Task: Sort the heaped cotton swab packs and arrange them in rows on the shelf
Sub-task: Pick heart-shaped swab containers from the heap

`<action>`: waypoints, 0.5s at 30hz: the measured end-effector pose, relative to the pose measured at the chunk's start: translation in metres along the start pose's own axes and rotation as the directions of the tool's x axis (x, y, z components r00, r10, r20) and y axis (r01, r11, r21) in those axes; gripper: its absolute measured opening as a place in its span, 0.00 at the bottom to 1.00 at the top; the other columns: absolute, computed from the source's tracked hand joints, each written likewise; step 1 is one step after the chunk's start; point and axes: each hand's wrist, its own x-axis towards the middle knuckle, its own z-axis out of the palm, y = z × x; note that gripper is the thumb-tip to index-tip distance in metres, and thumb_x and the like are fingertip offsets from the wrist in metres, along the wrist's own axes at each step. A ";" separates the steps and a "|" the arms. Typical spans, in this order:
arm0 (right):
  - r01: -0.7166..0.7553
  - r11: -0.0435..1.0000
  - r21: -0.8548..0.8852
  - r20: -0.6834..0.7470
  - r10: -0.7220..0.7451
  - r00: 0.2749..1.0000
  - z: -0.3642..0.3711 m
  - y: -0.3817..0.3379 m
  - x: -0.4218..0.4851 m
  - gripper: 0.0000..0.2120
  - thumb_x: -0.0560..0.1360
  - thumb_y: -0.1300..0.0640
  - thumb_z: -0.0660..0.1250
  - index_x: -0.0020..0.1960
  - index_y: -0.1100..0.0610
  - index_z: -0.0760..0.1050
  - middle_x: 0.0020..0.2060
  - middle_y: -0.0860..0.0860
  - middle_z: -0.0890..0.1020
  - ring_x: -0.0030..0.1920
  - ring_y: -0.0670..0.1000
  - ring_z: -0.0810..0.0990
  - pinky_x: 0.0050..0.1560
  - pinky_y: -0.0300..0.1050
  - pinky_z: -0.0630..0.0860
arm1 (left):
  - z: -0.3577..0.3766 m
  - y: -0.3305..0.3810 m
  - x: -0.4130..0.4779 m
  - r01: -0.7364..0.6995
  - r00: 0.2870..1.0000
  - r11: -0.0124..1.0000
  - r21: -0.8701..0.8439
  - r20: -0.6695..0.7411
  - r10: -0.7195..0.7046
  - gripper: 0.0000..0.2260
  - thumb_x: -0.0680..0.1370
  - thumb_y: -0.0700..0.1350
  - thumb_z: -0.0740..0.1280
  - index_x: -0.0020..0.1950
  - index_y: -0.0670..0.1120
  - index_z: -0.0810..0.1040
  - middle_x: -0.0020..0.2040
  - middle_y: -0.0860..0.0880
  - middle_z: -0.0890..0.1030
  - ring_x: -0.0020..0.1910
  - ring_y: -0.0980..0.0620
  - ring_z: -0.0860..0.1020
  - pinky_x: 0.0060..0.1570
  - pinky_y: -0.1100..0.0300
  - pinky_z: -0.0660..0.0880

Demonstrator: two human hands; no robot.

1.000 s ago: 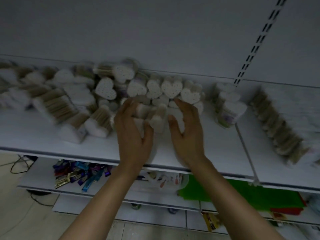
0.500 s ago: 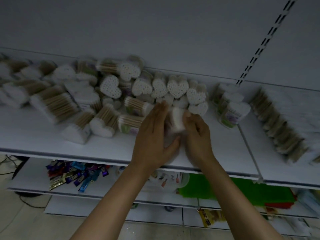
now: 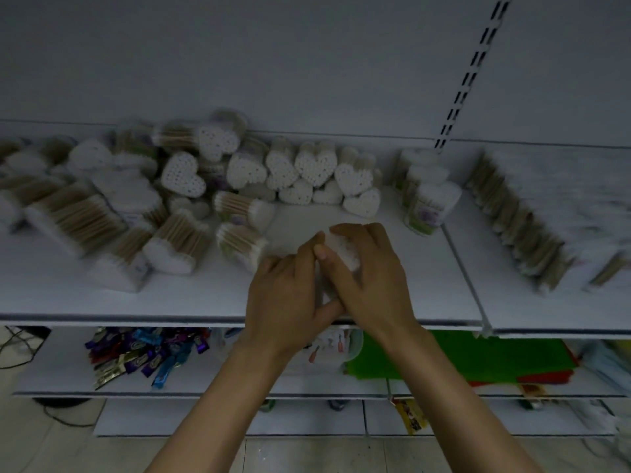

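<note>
**One pack drawn clear, both hands on it**

The held pack point(image 3: 345, 250) of cotton swabs sits between your two hands, over the bare front-centre stretch of the shelf point(image 3: 426, 288). Only its blurred white end shows, so you cannot tell whether it touches the board. Your right hand point(image 3: 374, 274) wraps it from the right, with the fingers curled over its top and the thumb pressed on its near face. Your left hand point(image 3: 283, 298) grips it from the other side. Its fingers bend along the pack's left edge, and its thumb stretches out underneath, crossing below your right palm. Both forearms rise from the bottom of the view and converge at the wrists.

Just left of your left knuckles, two packs lie on their sides at the edge of the heap point(image 3: 102, 213), which sprawls over the left half of the shelf. Behind your hands, past a strip of bare board, heart-faced packs point(image 3: 314, 169) stand stacked against the back wall. To the right is a short column of upright packs point(image 3: 426, 196). Beyond the shelf joint is a long lying row point(image 3: 532, 230). The lower shelf point(image 3: 51, 370) carries coloured sachets point(image 3: 146, 353) and green sheets point(image 3: 461, 360).

A second ago both your hands lay spread on packs at the heap's edge. Half a second ago they had closed round this pack, close against the heart-faced packs, with the left fingers straight. Now they are nearer the shelf's front edge, and the left fingers are more bent.
</note>
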 end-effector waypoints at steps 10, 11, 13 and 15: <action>-0.064 0.998 -0.005 -0.227 0.062 0.972 -0.073 0.057 -0.014 0.20 0.74 0.49 0.67 0.64 0.49 0.68 0.57 0.48 0.73 0.54 0.40 0.72 0.52 0.22 0.66 | 0.067 0.083 0.037 0.145 0.985 0.948 -0.284 0.129 -0.112 0.36 0.69 0.48 0.76 0.72 0.46 0.62 0.56 0.44 0.79 0.50 0.44 0.79 0.43 0.58 0.74; -0.056 0.998 -0.032 -0.244 0.047 0.969 -0.081 0.065 -0.010 0.20 0.73 0.48 0.66 0.64 0.50 0.69 0.57 0.50 0.73 0.53 0.40 0.72 0.51 0.23 0.67 | 0.075 0.088 0.045 0.134 0.987 0.951 -0.277 0.124 -0.103 0.38 0.69 0.49 0.76 0.73 0.47 0.60 0.56 0.43 0.79 0.49 0.44 0.78 0.42 0.56 0.74; -0.078 0.996 -0.038 -0.245 0.066 0.967 -0.089 0.079 -0.009 0.25 0.73 0.47 0.67 0.68 0.51 0.67 0.61 0.51 0.73 0.56 0.41 0.73 0.53 0.27 0.71 | 0.088 0.092 0.056 0.131 0.983 0.955 -0.264 0.160 -0.091 0.43 0.69 0.54 0.75 0.76 0.50 0.54 0.62 0.44 0.75 0.56 0.45 0.75 0.48 0.54 0.74; -0.150 0.989 -0.004 -0.205 0.146 0.968 -0.088 0.088 -0.014 0.34 0.72 0.46 0.70 0.73 0.49 0.59 0.66 0.49 0.72 0.62 0.44 0.74 0.58 0.35 0.73 | 0.098 0.086 0.056 0.110 0.975 0.967 -0.229 0.213 -0.061 0.47 0.68 0.59 0.73 0.78 0.50 0.52 0.69 0.46 0.70 0.64 0.45 0.70 0.57 0.50 0.73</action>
